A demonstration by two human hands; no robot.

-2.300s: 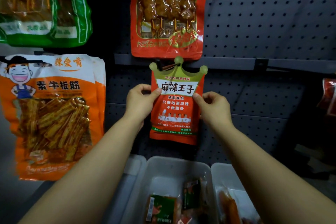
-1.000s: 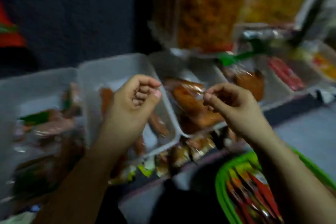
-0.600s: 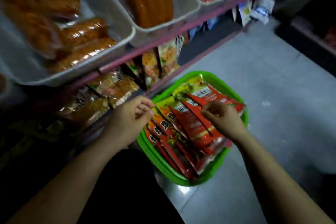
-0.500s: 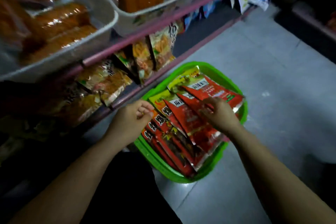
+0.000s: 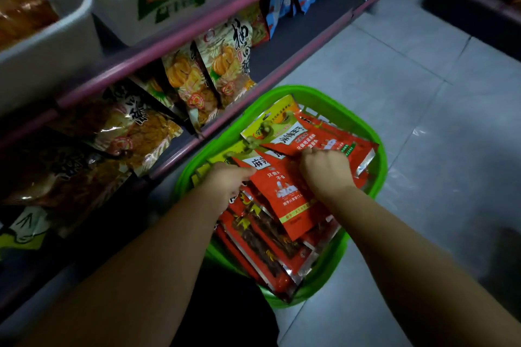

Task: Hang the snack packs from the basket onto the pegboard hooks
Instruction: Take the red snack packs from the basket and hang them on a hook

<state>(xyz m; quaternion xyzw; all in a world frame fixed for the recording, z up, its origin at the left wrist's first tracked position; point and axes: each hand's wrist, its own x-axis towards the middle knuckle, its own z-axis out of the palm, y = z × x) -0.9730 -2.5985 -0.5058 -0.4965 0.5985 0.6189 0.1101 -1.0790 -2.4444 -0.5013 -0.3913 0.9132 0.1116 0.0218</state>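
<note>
here, both hands are reaching down into the green basket [image 5: 375,177], which is sitting on the tiled floor [image 5: 423,87] just beside the lower shelf [image 5: 282,36]. the right hand [image 5: 327,170] is curling its fingers round the top edge of a red snack pack [image 5: 287,197] lying uppermost on the pile, while the left hand [image 5: 228,183] is resting against the same pack's left side with the thumb stretching along the white label; whether the left fingers are truly gripping is hard to tell. the two hands are working close together, one at each side of the pack. more red packs are lying overlapped beneath and behind it, one with a yellow-green header [image 5: 267,124] leaning toward the basket's far wall. the pegboard hooks are not showing in this view.

risks, judged from this arrangement: the foil packs are looking slick and are lying shingled, so lifting one is likely dragging a neighbour up with it, and that neighbour could be sliding over the low rim onto the floor. a grip taken at the edge alone could be slipping as the pack swings. the header with the hang hole could be creasing or tearing if the fingers are pinching across it, leaving the pack unfit for hanging. the bagged snacks [image 5: 214,70] standing on the shelf alongside are near enough for a rising left forearm to be knocking them over
</note>
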